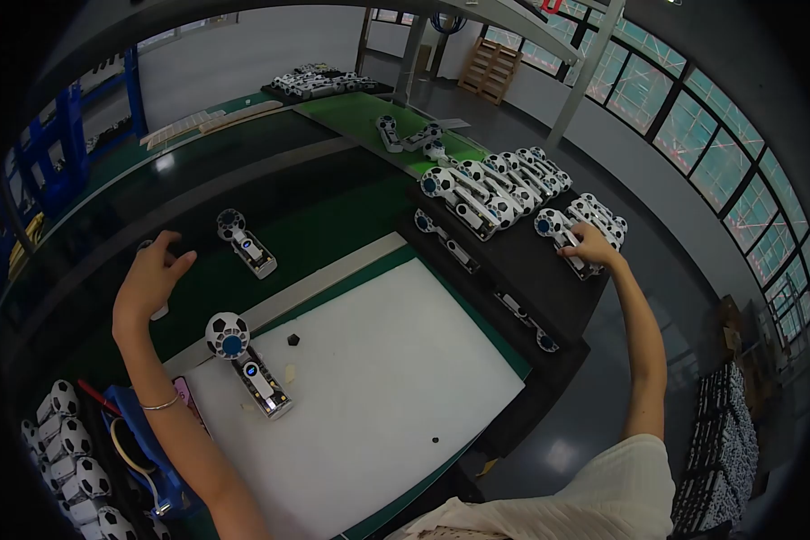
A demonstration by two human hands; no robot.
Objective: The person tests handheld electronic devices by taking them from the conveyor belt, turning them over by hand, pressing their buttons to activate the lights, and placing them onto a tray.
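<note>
My left hand is over the dark green belt at the left, thumb and fingers apart. Beneath it, mostly hidden, lies a white object with only small edges showing. My right hand reaches to the black tray at the right, its fingers closed on a white handheld device with a soccer-ball-patterned head. A similar device with a blue-centred round head and exposed electronics lies on the white work mat. Another device rests on the belt, right of my left hand.
Several ball-headed devices are stacked on the black tray. More devices stand at the lower left beside a blue bin. A black pentagon piece lies on the mat. Stacked trays stand at the right.
</note>
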